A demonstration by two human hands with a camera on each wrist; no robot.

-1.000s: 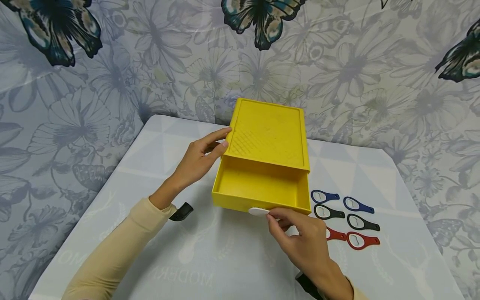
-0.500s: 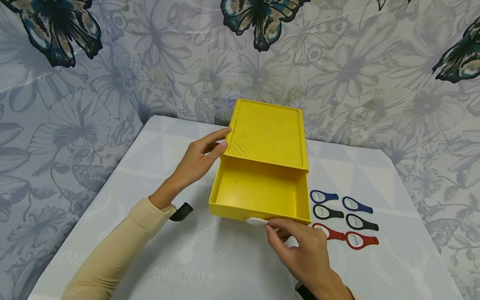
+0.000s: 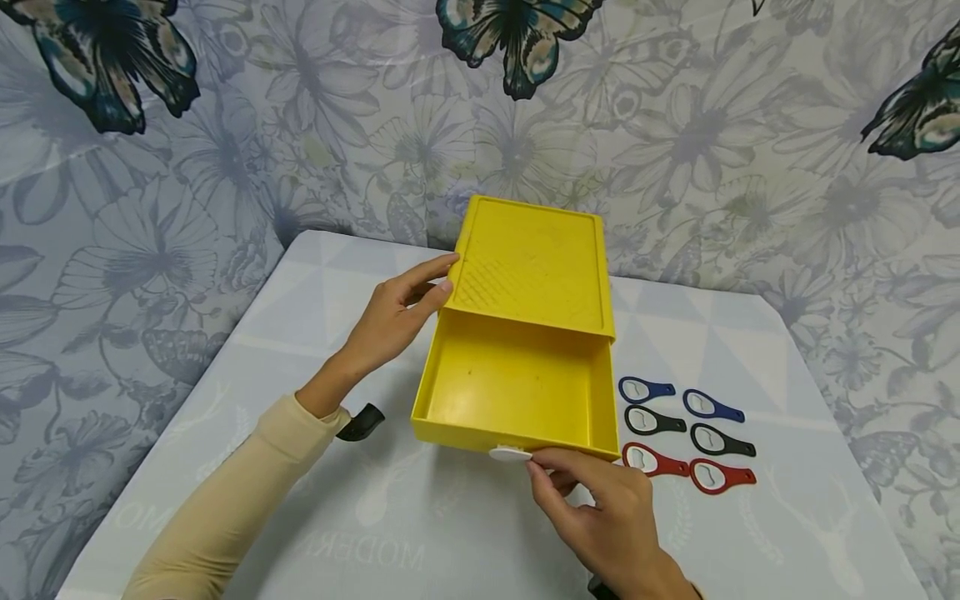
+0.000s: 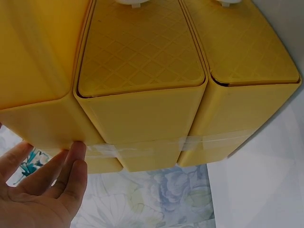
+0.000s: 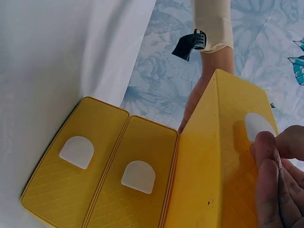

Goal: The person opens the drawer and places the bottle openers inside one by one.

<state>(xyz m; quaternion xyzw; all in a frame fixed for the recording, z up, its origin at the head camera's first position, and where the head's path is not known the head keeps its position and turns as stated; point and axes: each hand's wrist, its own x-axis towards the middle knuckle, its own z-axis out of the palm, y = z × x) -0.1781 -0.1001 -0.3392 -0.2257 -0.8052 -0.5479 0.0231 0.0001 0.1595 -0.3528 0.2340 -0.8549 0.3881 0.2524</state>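
Note:
A yellow drawer unit (image 3: 536, 267) stands on the table, its top drawer (image 3: 517, 383) pulled far out, bare inside but for small dark specks. My right hand (image 3: 600, 517) pinches the drawer's white knob (image 3: 510, 454) between thumb and fingers; the right wrist view shows this knob (image 5: 256, 124) on the drawer front. My left hand (image 3: 393, 312) rests its fingertips against the unit's left side, fingers mostly straight. Below, two drawers are closed: the middle drawer (image 4: 142, 52) and the bottom drawer (image 4: 251, 42). Clear tape (image 4: 147, 146) runs across the unit's side.
Right of the unit lie several small ring-headed tools in pairs: blue ones (image 3: 712, 406), black ones (image 3: 723, 441) and red ones (image 3: 723, 477). The table (image 3: 337, 517) has a pale patterned cover. A floral wall cloth (image 3: 675, 150) hangs behind it.
The right hand has drawn the top drawer further out toward the person, so more of its inside shows. The left hand has stayed at the unit's side.

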